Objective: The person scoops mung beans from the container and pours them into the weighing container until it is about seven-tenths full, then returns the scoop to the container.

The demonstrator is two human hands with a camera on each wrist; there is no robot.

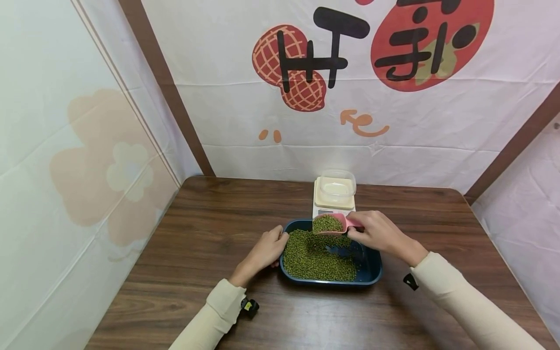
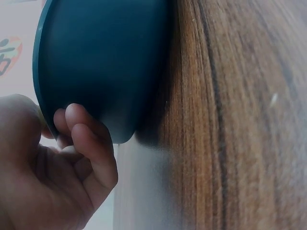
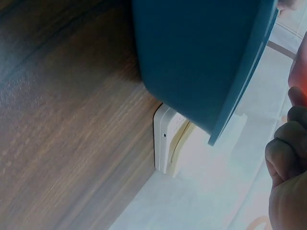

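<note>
A blue tray [image 1: 374, 272] of green mung beans [image 1: 321, 265] stands on the wooden table, its right end partly bare of beans. My left hand [image 1: 268, 248] grips the tray's left rim; in the left wrist view the fingers [image 2: 91, 139] curl against the tray's outer wall [image 2: 105, 57]. With my right hand [image 1: 376, 233] I hold a pink scoop [image 1: 343, 222] by its handle. Mung beans fill the scoop, which is above the tray's back part. The right wrist view shows the curled right hand [image 3: 288, 158] at its edge, beside the tray wall [image 3: 192, 57].
Behind the tray a white kitchen scale [image 1: 320, 206] carries a clear plastic container [image 1: 337, 187]. The scale's side [image 3: 165, 139] also shows in the right wrist view. A printed cloth [image 1: 240, 160] hangs behind the wooden table [image 1: 210, 218].
</note>
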